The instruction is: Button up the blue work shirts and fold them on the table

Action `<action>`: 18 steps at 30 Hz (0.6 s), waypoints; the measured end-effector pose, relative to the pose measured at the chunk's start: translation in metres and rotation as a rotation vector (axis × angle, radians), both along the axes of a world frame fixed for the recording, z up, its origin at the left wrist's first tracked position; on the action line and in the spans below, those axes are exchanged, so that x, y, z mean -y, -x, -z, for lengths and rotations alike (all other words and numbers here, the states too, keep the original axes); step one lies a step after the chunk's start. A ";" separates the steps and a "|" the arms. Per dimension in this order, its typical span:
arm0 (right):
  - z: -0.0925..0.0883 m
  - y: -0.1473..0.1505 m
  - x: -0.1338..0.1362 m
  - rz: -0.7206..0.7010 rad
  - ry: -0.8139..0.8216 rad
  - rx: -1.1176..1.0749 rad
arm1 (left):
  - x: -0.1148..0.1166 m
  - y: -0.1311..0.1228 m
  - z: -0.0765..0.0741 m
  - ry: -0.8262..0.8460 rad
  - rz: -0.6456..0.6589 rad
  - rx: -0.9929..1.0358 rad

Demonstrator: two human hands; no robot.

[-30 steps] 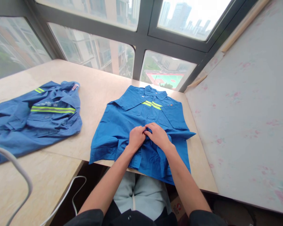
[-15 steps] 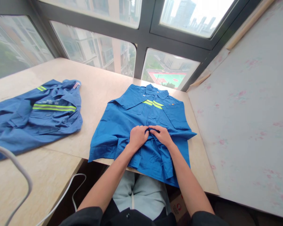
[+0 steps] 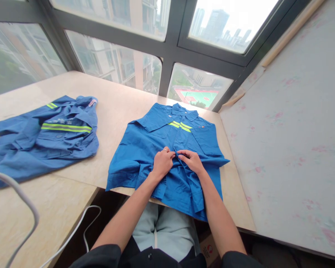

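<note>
A blue work shirt (image 3: 145, 145) with yellow-green reflective stripes lies flat, front up, on the pale wooden table (image 3: 114, 104), its hem hanging over the near edge. My left hand (image 3: 162, 162) and my right hand (image 3: 193, 160) meet at the shirt's front placket, about halfway down. Both pinch the fabric edges there, fingers closed. A ring shows on my left hand.
A second blue shirt (image 3: 44, 137) with reflective stripes lies crumpled at the left of the table. A white cable (image 3: 30, 212) curves across the near left. Windows run along the back; a pale floral wall (image 3: 290, 141) stands at the right.
My hands have shifted slightly up the placket and pressed closer together. The view has tilted a little; the shirts have not moved.
</note>
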State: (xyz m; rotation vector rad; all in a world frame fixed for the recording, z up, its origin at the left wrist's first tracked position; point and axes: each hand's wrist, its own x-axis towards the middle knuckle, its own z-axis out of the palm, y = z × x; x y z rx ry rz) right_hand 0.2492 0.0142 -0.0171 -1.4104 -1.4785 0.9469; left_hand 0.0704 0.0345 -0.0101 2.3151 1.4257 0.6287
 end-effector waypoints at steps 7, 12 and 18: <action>-0.001 0.002 0.003 0.015 -0.073 0.121 | -0.003 0.002 0.005 0.020 0.016 0.051; 0.000 0.005 0.004 0.003 -0.129 0.197 | -0.006 0.003 0.004 0.046 0.042 0.070; 0.002 0.010 0.000 0.026 -0.203 0.290 | -0.003 0.005 0.002 0.052 0.128 0.134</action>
